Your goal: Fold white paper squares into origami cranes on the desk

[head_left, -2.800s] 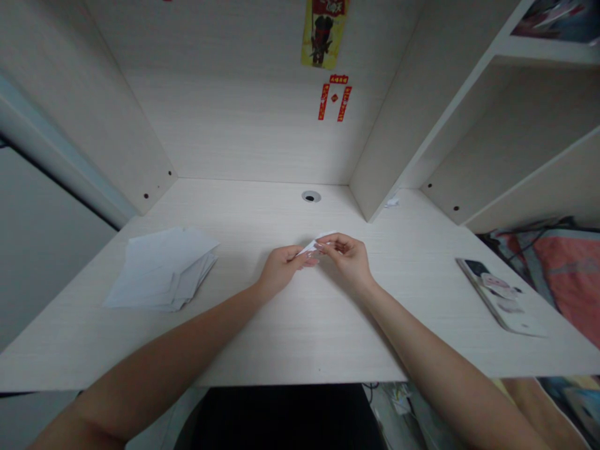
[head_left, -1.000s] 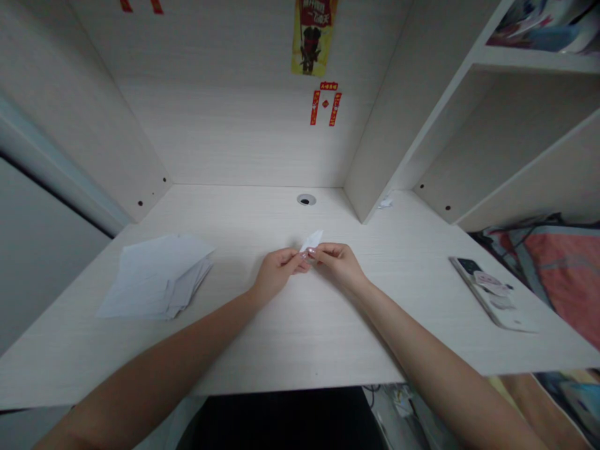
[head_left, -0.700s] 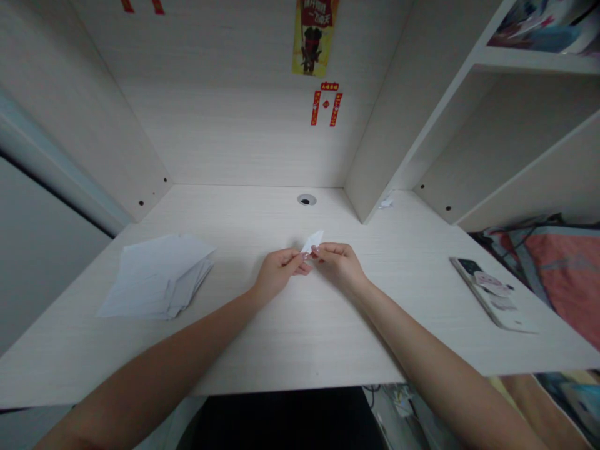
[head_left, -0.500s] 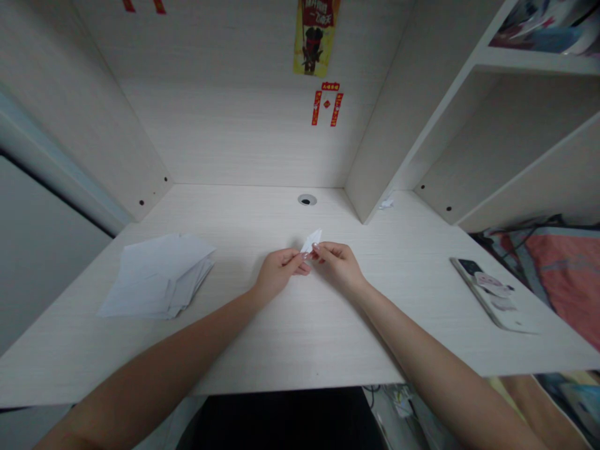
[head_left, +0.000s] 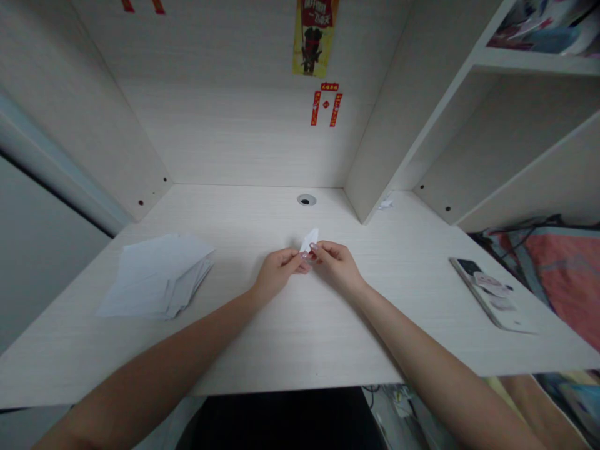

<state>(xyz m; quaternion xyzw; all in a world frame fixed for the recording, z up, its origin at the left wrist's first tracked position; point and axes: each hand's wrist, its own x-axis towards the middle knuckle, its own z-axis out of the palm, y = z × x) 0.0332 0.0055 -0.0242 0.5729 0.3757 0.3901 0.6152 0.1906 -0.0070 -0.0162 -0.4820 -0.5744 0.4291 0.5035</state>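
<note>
A small folded piece of white paper (head_left: 310, 239) is held up between both hands near the middle of the desk, its pointed end facing the back wall. My left hand (head_left: 281, 267) pinches its lower left side between thumb and fingers. From the right, my right hand (head_left: 338, 262) grips the paper's lower edge with thumb and forefinger, the fingertips of both hands nearly touching. The part of the paper under the fingers is hidden. Left of my hands, a loose stack of white paper sheets (head_left: 150, 275) lies on the desk.
A phone with stickers on its case (head_left: 492, 295) lies on the desk (head_left: 262, 356) at the right. A round cable hole (head_left: 306, 200) is near the back wall. An upright panel (head_left: 375, 144) stands at the back right, and a red and grey cloth (head_left: 557, 262) lies beyond the desk's right edge.
The tip of the folded paper has shifted slightly to the left and looks a little more upright. Both hands keep their grip in nearly the same place.
</note>
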